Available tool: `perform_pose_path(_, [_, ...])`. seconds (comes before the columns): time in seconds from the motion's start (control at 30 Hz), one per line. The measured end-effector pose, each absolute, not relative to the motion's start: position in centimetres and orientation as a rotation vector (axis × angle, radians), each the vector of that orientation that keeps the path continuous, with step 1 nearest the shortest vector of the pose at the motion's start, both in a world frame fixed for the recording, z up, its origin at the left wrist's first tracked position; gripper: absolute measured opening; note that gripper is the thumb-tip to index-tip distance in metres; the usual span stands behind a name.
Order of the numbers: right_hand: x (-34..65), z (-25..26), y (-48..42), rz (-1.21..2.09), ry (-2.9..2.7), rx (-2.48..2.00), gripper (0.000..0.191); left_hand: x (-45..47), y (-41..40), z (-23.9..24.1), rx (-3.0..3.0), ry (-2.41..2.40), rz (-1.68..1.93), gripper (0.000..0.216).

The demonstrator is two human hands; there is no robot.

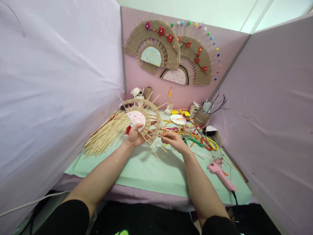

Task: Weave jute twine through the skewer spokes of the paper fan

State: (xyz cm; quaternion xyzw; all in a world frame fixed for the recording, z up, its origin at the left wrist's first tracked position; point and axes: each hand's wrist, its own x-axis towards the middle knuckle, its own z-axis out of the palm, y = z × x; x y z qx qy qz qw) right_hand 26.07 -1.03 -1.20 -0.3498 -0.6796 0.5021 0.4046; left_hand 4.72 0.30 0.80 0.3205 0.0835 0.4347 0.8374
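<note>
My left hand (pixel 134 135) is closed around the base of a half-made fan (pixel 146 119): a pink dotted paper half-disc ringed with woven jute cord, with thin wooden skewers sticking out all round. It is held up over the green mat (pixel 146 169). My right hand (pixel 172 138) is just right of the fan, fingers pinched on the jute cord near the fan's lower edge. A bundle of loose wooden skewers (pixel 107 133) fans out on the mat to the left of my left hand.
Two finished jute fans (pixel 171 52) with red flowers hang on the pink back wall. A pink glue gun (pixel 220 173) lies at the right. Coloured wires and scissors (pixel 195 137), paper cups and small pots crowd the back. White cloth partitions close both sides.
</note>
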Motion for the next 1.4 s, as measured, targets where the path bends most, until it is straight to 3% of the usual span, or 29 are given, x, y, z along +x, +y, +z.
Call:
perform_pose_path(0.37, [25.5, -0.7, -1.5, 1.272, -1.862, -0.912, 0.029, 4.6, 0.4, 0.9, 0.678, 0.169, 0.899, 0.065])
perform_pose_path(0.77, [28.2, -0.9, -0.1, 0.988, -1.460, -1.016, 0.022, 2.5, 1.0, 2.3, 0.739, 0.284, 1.190, 0.062])
perform_pose_path(1.4, [26.0, -1.2, -1.4, 1.226, -1.699, -0.898, 0.023, 3.2, 1.2, 2.1, 0.715, 0.291, 1.304, 0.059])
